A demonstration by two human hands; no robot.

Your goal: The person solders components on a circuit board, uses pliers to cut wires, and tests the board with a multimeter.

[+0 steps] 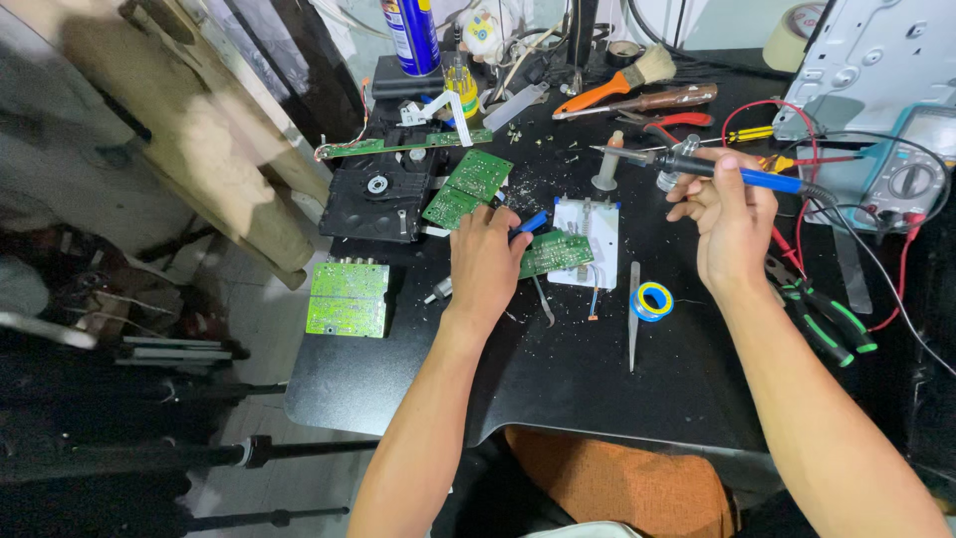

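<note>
The left hand lies palm down on the black counter, its fingers curled over the near end of a small green circuit board, pressing it flat, with a blue tool tip showing just past the knuckles. The right hand is closed around the blue grip of a soldering iron, held raised above the counter. The iron's long axis runs nearly level, from the cord end beyond the right hand to the metal tip, which points away toward the left hand's far side and ends above a white holder just beyond the small board.

Between the two forearms the counter is bare black surface, down to its curved near edge; the outer edge beyond the left hand drops off to the floor. A larger green board lies near that edge, well outside the left hand. Beyond the left hand sit two more green boards on a black disc drive.

Between the hands, nearer the body, a small blue and yellow roll sits beside steel tweezers that point away from the body. Outside the right hand lie green-handled pliers and a grey multimeter with red leads. At the far edge stands a blue spray can with a yellow band, and an orange-handled brush lies slanted
</note>
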